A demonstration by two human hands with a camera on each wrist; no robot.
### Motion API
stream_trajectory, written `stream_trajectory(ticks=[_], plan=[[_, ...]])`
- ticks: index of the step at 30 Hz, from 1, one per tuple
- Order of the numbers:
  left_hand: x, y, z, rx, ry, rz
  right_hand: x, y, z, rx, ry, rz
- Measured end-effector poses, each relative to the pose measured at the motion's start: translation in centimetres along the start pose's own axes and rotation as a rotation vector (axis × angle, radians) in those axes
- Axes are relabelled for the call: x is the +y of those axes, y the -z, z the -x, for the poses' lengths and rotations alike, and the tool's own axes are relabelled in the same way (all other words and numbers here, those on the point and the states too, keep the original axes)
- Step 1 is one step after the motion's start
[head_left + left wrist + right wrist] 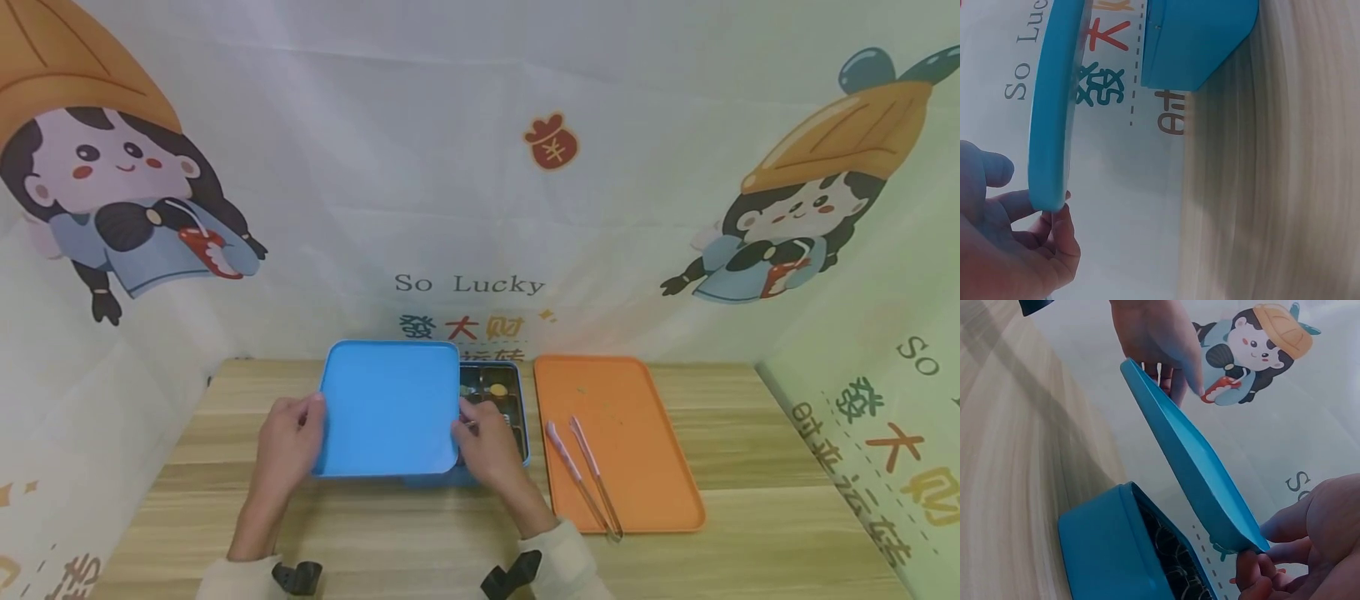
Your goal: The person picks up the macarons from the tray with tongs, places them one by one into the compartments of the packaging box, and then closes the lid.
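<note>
A flat blue lid (390,408) with a raised rim is held up between both hands, tilted over a blue box (527,433). My left hand (290,437) holds its left edge; in the left wrist view, curled fingers (1063,240) meet the lid's corner. At the opposite edge my right hand (491,442) pinches the lid, thumb on one face and fingers on the other in the right wrist view. Dark compartments (1172,550) show inside the box, and a small yellow item (498,390) lies in one. The lid hides most of the box in the head view.
An orange tray (637,450) lies to the right of the box. Metal tongs (588,475) with pale tips rest on it, their bent end at its front edge. A printed cloth backdrop (465,192) rises behind the wooden table (772,467) and along both sides.
</note>
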State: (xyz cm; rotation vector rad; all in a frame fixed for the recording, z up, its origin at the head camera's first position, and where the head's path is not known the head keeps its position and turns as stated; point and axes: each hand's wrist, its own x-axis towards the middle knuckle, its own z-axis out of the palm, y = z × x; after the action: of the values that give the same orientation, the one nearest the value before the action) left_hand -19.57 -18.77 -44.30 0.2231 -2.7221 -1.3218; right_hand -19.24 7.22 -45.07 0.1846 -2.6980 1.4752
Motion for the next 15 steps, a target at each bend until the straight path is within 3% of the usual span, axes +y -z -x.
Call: stream_trajectory(ticks=[7, 15], plan=[[0.44, 0.01, -0.31, -0.022, 0.007, 0.021, -0.27, 0.65, -0.1, -0.02, -0.031, -0.051], [0.94, 0.23, -0.26, -0.028, 0.015, 0.073, -0.3, 1.02, 0.0, -0.011, -0.003, -0.056]])
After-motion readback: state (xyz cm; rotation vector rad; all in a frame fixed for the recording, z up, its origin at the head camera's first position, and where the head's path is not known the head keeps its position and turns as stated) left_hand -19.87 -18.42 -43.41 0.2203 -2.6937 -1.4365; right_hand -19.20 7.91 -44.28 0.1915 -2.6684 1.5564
